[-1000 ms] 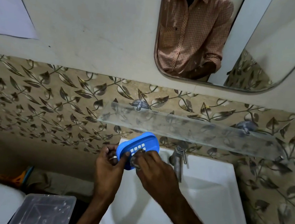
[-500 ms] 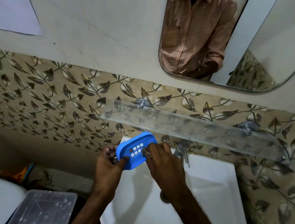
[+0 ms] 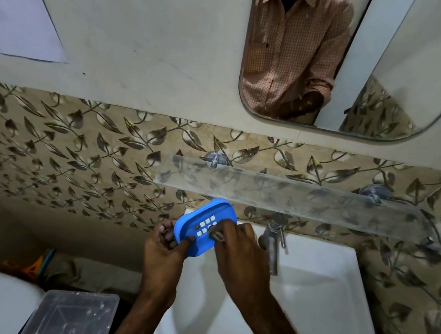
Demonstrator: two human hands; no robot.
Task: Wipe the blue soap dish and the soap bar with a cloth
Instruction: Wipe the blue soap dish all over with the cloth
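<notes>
While the left hand [image 3: 161, 250] grips the near end of the blue soap dish [image 3: 209, 215], its fingers [image 3: 166, 228] curl round the outer rim and the thumb lies on the inner face. The dish is held tilted in the air, its open side with the white drain holes turned toward the camera, above the back left corner of the white sink [image 3: 322, 302] and just below the glass shelf [image 3: 293, 197]. The right hand [image 3: 239, 254] reaches in from the right, its fingers [image 3: 230, 227] pinching a small grey cloth [image 3: 217, 235] against the dish's inner face. A metal tap [image 3: 273, 238] stands just beside the right hand. A clear plastic box [image 3: 73, 315] sits lower left.
</notes>
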